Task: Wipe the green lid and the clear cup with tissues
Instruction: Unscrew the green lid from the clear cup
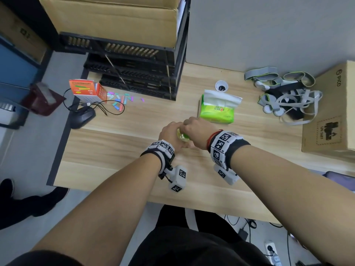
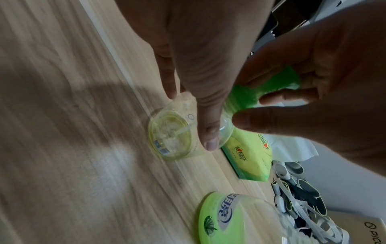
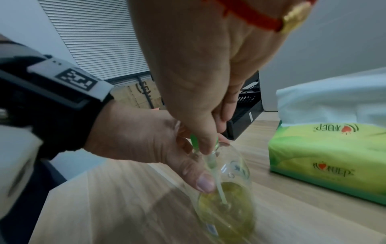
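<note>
One clear cup [image 3: 227, 189] gripped in our left hand [image 1: 169, 134], one green lid [image 2: 261, 92] pinched by our right hand [image 1: 196, 131], one tissue pack [image 1: 218, 110] just beside, bare table [image 1: 115, 150] to our left.

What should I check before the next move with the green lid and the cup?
1. Left hand grips the clear cup: ok.
2. Right hand grips the green lid: ok.
3. Lid already loose: cannot tell.
4. Cup empty: not ok, yellow liquid sits in the bottom.
5. Tissue pack close by, with a tissue sticking out: ok.
6. Tissue in a hand for wiping: not ok, none taken yet.
</note>
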